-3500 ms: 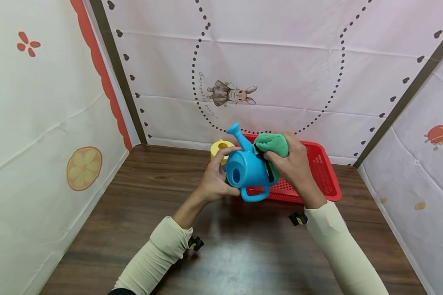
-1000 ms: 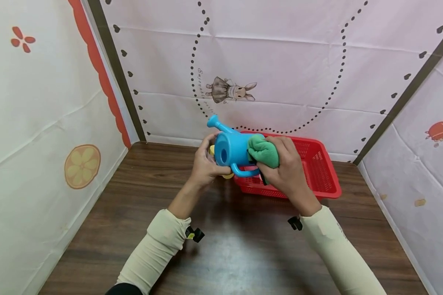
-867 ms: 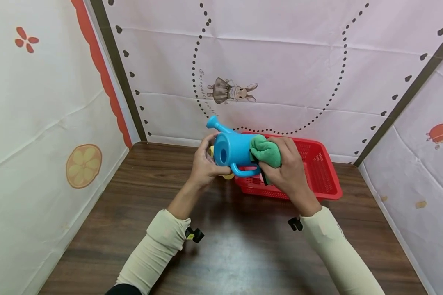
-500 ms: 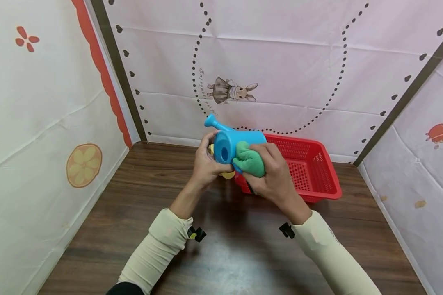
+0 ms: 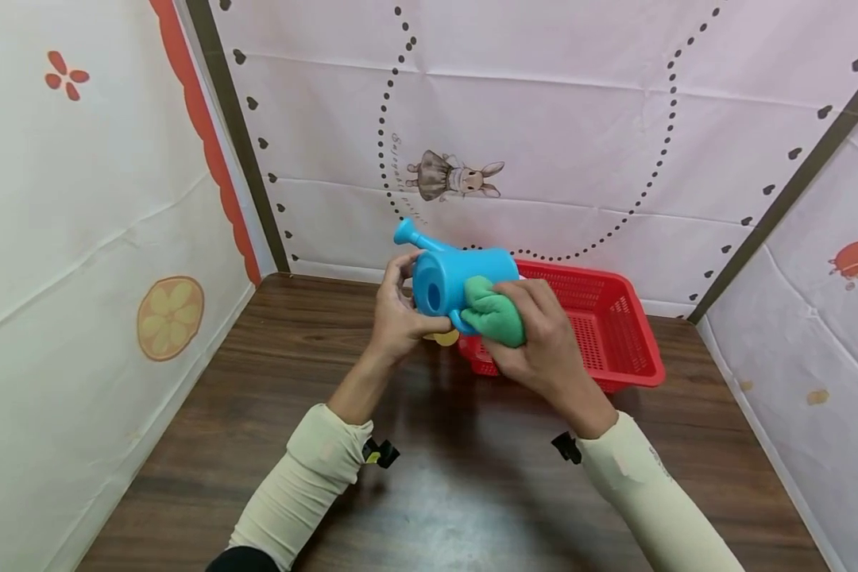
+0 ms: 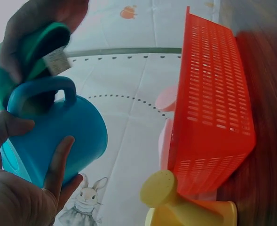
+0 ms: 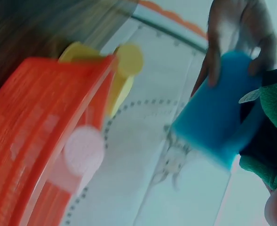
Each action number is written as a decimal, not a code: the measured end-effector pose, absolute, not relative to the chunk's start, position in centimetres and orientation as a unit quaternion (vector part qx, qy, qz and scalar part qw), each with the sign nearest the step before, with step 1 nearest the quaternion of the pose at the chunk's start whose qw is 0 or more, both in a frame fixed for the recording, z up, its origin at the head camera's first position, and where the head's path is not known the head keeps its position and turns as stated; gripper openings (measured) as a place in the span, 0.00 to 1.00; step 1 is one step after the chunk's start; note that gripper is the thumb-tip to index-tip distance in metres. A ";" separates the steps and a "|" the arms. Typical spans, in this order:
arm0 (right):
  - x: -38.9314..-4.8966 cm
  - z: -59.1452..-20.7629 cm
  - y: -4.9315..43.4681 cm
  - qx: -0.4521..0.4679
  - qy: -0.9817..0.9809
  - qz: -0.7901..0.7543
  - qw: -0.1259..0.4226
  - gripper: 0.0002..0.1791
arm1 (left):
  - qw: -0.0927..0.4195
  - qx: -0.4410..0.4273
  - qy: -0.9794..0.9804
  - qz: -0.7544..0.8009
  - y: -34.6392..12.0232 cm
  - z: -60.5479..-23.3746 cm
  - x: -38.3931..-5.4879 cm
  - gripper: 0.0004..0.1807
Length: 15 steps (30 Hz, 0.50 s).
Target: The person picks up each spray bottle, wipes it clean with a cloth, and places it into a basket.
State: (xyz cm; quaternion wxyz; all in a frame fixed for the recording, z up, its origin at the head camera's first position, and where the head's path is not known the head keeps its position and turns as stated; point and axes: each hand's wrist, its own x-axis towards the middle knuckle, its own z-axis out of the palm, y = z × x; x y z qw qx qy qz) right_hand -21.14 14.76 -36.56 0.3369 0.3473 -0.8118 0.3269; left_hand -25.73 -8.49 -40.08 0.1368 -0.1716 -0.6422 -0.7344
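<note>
My left hand (image 5: 399,314) grips a blue toy watering can (image 5: 489,266) by its top end, fingers and thumb on either side. The can is held up on its side above the table, its spout pointing to the back left. A bunched green cloth (image 5: 496,314) with a dark patch and a white label (image 6: 57,61) is held in my right hand (image 5: 546,342). The cloth lies against the can's side at the handle (image 6: 44,84), covering part of it in the head view.
Behind the can stands a red perforated basket (image 5: 632,326) on the wooden table (image 5: 429,492). A pink watering can (image 7: 84,150) is in the basket. Next to the basket is a yellow watering can (image 6: 190,209), mostly hidden behind my left hand in the head view.
The blue can has shifted left and turned so its spout tilts further left. My right hand has moved the cloth from near the spout to the base end, then to the handle.
</note>
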 end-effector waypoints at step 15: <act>-22.4 -35.9 18.1 0.265 -0.812 0.397 0.336 0.33 | 0.067 -0.132 -0.593 -0.791 -8.2 -39.8 -25.2 0.54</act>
